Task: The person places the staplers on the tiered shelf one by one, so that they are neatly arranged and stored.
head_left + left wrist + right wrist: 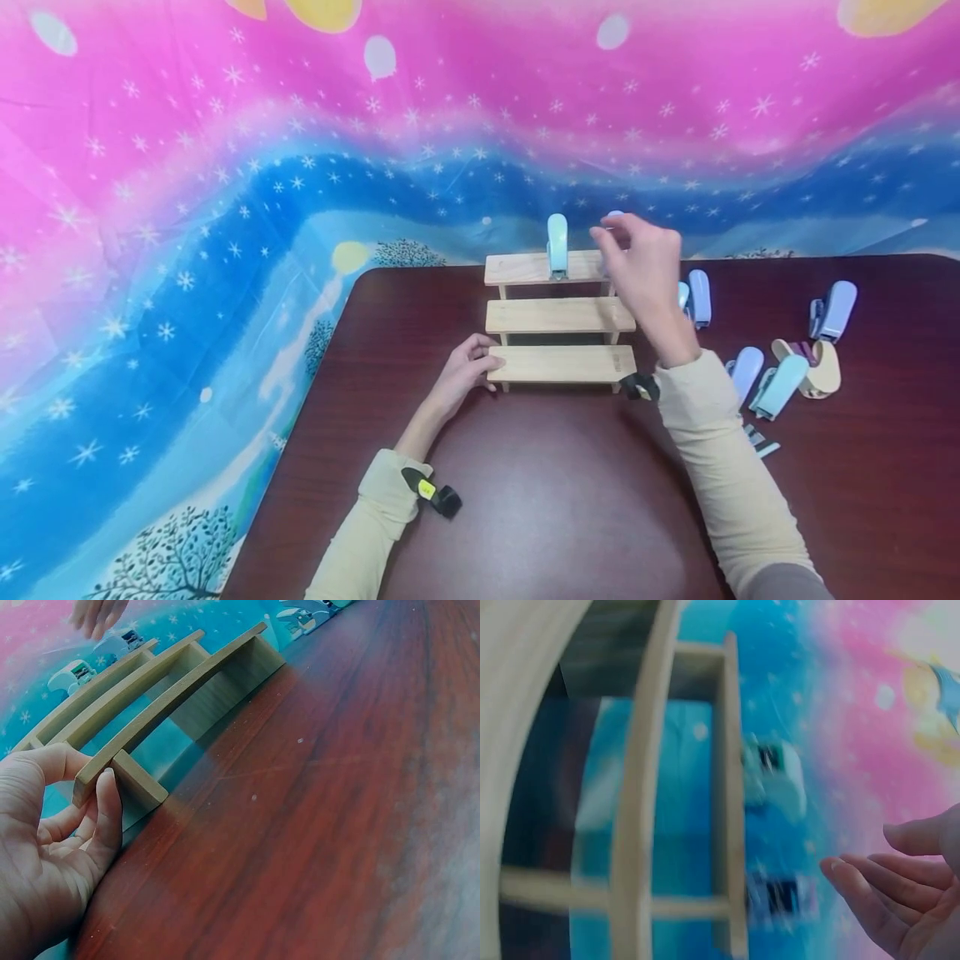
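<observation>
Carefully, a person's left hand (pixel 468 364) is pinching the left end of the lowest shelf of a three-tier wooden stand (pixel 561 364), thumb and fingers closing on the board's edge beside its support. The stand is resting on a dark reddish-brown table (pixel 525 483), its tiers rising toward a pink-and-blue snowflake backdrop (pixel 225 208). On the top shelf, a mint stapler (pixel 557 246) is standing upright near the middle, while a lavender stapler (pixel 787 898) is standing beside it toward the right end, the head view mostly hiding it behind the right hand (pixel 645 254). That hand is hovering empty near the lavender stapler, its thumb and fingertips parting by a modest gap, and the right wrist view is showing its fingertips apart from the stapler. The middle and lowest shelves are showing bare wood.

To the right of the stand, more staplers are lying about: a lavender one (pixel 700 297) near the right wrist, another (pixel 836 310) farther right, and a third (pixel 746 372) beside a mint one (pixel 782 387). A cream-colored object (pixel 825 371) is sitting just behind that pair, and small pale strips (pixel 763 443) are peeking out beside the right sleeve (pixel 738 475).
</observation>
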### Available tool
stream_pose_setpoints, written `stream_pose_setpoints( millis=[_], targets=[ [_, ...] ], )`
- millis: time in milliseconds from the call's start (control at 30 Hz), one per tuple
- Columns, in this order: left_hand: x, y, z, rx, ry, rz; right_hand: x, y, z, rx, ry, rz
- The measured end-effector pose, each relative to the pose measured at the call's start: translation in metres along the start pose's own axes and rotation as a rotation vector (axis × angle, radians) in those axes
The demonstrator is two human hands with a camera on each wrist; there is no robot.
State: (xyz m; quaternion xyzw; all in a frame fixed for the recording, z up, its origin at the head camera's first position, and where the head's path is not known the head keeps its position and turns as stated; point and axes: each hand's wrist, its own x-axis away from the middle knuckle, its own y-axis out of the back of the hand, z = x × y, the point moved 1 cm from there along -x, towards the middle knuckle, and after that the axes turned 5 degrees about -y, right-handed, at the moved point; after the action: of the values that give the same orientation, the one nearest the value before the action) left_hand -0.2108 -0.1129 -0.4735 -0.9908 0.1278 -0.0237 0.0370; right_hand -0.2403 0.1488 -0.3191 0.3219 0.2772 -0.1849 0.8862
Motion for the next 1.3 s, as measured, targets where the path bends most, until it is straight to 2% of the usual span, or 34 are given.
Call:
stream_pose_setpoints(
  millis=[100, 233, 367, 567, 800, 1100, 1300],
  targets=[
    [0.000, -0.001, 0.000, 0.000, -0.008, 0.004, -0.004, 0.019, -0.011, 0.017, -0.075, -0.006],
    [0.000, -0.001, 0.000, -0.009, -0.014, 0.001, -0.007, 0.042, -0.028, 0.017, -0.211, 0.060],
    [0.000, -0.001, 0.000, -0.015, -0.005, -0.002, -0.008, 0.060, -0.048, 0.008, -0.296, 0.105],
    [0.001, -0.001, 0.000, -0.014, 0.001, -0.006, -0.006, 0.080, -0.074, 0.096, -0.336, 0.136],
    [0.001, -0.002, -0.001, -0.012, -0.006, -0.005, -0.003, 0.093, -0.097, 0.161, -0.369, 0.202],
    [0.001, -0.002, -0.001, -0.003, 0.000, -0.012, -0.003, 0.091, -0.123, 0.172, -0.447, 0.305],
    [0.001, -0.002, -0.001, -0.003, 0.003, -0.008, -0.001, 0.090, -0.137, 0.180, -0.454, 0.354]
  ],
)
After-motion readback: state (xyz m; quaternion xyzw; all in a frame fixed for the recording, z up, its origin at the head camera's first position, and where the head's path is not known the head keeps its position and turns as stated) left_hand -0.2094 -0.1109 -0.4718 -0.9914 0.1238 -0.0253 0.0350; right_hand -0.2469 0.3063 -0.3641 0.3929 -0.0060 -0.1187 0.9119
